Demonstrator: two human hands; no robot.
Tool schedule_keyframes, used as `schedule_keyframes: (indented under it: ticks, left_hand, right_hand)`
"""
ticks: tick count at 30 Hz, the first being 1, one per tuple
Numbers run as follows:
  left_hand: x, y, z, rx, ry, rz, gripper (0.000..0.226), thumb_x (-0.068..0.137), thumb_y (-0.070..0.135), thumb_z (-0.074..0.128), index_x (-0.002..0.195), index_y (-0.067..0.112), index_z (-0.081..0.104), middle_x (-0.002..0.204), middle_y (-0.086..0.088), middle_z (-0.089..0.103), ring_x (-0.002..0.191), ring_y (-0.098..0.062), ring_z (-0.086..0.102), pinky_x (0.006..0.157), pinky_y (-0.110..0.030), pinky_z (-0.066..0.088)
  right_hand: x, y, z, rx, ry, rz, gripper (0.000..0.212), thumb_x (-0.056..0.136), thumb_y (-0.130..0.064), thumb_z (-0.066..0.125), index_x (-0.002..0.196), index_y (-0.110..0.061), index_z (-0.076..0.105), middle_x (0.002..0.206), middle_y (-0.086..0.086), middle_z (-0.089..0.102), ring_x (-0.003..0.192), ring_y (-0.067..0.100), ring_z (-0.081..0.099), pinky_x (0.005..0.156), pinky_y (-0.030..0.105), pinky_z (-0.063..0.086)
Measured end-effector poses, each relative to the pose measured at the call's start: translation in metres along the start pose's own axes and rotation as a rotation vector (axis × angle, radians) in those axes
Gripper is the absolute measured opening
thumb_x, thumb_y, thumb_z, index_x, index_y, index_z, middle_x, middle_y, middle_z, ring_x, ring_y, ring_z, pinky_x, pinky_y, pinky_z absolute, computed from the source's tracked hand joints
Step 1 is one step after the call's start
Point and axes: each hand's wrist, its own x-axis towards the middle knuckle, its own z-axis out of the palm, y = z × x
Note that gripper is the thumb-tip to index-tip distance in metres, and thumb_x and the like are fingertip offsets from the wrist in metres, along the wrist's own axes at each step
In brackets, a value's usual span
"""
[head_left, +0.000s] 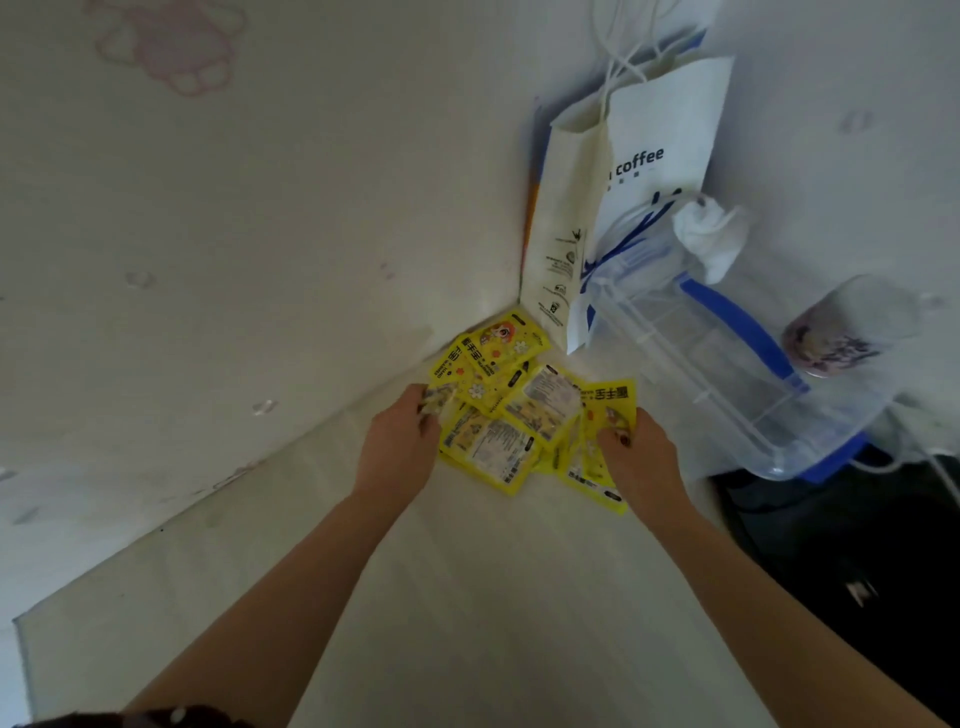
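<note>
Head view, the only one here: a heap of yellow packets (511, 415) sits jammed into the far corner of the white table (467, 597), right where the two walls meet. The person has a hand on each side of it. The left hand (400, 434) pinches the packets at the heap's left edge, and the right hand (641, 454) has its thumb curled over the ones on the right, so both grips are closed on packets.

Looks like the gathering step, scooping the loose heap together. The next move probably calls for squeezing both hands inward so nothing slides out the middle, then lifting the lot. The clear plastic box (727, 374) with the blue handle, just right of the heap, seems the likely spot. A white paper bag (639, 171) stands behind, with a cup (841, 332) off to the right.
</note>
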Motion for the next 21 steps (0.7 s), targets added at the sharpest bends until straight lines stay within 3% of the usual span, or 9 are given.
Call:
schedule_keyframes:
  ticks: [2,4,6,8,10,12,15,17,21]
  left_hand:
    - [-0.002,0.008,0.007,-0.144,-0.002,-0.122,0.013,0.091,0.014,0.054,0.100,0.010,0.061,0.083,-0.006,0.063,0.071,-0.025,0.056,0.055,-0.029,0.041]
    - [-0.005,0.013,0.015,-0.341,-0.009,-0.319,0.004,0.087,0.009,0.056,0.088,0.009,0.060,0.081,-0.010,0.062,0.069,-0.025,0.060,0.050,-0.033,0.051]
    - [-0.008,0.017,0.022,-0.578,-0.022,-0.548,0.007,0.085,0.005,0.058,0.083,0.011,0.059,0.084,-0.013,0.065,0.071,-0.029,0.066,0.062,-0.045,0.059]
    - [-0.014,0.020,0.029,-0.791,-0.035,-0.704,0.011,0.087,0.001,0.059,0.085,0.012,0.059,0.085,-0.013,0.066,0.071,-0.026,0.066,0.066,-0.042,0.058]
    - [-0.019,0.023,0.035,-0.897,-0.037,-0.766,0.011,0.088,0.000,0.058,0.091,0.011,0.058,0.087,-0.011,0.066,0.074,-0.025,0.066,0.068,-0.038,0.056]
    - [-0.021,0.022,0.042,-0.952,-0.030,-0.810,0.017,0.088,-0.002,0.059,0.100,0.009,0.057,0.091,-0.012,0.066,0.079,-0.028,0.066,0.075,-0.042,0.055]
    - [-0.020,0.018,0.052,-0.915,0.012,-0.847,0.020,0.083,-0.005,0.060,0.095,0.011,0.055,0.089,-0.011,0.063,0.074,-0.028,0.064,0.079,-0.046,0.054]
    - [-0.020,0.018,0.058,-0.838,0.047,-0.833,0.028,0.080,-0.004,0.062,0.104,0.008,0.056,0.091,-0.013,0.063,0.078,-0.032,0.065,0.079,-0.048,0.054]
    - [-0.024,0.024,0.065,-0.935,0.048,-0.886,0.038,0.083,-0.009,0.054,0.119,0.002,0.050,0.101,-0.020,0.062,0.082,-0.037,0.066,0.081,-0.056,0.055]
  right_hand:
    - [-0.004,0.017,-0.003,0.074,0.001,0.102,0.018,0.089,-0.018,0.053,0.103,-0.008,0.057,0.091,0.009,0.062,0.080,0.026,0.057,0.068,0.034,0.045]
    - [-0.008,0.032,-0.004,0.149,-0.006,0.185,0.018,0.087,-0.019,0.055,0.103,-0.012,0.060,0.095,0.010,0.065,0.086,0.029,0.062,0.077,0.040,0.052]
    - [-0.010,0.042,-0.003,0.223,-0.012,0.244,0.011,0.086,-0.017,0.054,0.093,-0.017,0.062,0.089,0.007,0.066,0.081,0.026,0.062,0.074,0.040,0.052]
    - [-0.013,0.045,-0.002,0.292,-0.009,0.290,0.011,0.084,-0.013,0.052,0.079,-0.020,0.058,0.077,0.005,0.059,0.070,0.022,0.054,0.066,0.034,0.045]
    - [-0.013,0.045,-0.001,0.339,0.017,0.322,0.012,0.083,-0.013,0.052,0.076,-0.021,0.057,0.073,0.006,0.055,0.067,0.020,0.051,0.063,0.032,0.043]
    - [-0.010,0.046,0.002,0.369,0.035,0.358,0.011,0.084,-0.013,0.053,0.075,-0.019,0.055,0.071,0.006,0.055,0.066,0.022,0.052,0.063,0.035,0.048]
    - [-0.004,0.046,0.010,0.321,0.089,0.380,0.009,0.078,-0.026,0.051,0.075,-0.018,0.053,0.075,0.008,0.054,0.074,0.024,0.051,0.074,0.049,0.055]
    - [-0.003,0.043,0.015,0.213,0.100,0.382,0.022,0.077,-0.034,0.048,0.083,-0.014,0.054,0.092,0.013,0.054,0.089,0.027,0.051,0.082,0.049,0.052]
    - [0.001,0.041,0.021,0.057,0.083,0.432,0.031,0.092,-0.023,0.051,0.115,-0.003,0.053,0.128,0.024,0.037,0.115,0.042,0.041,0.091,0.038,0.038]
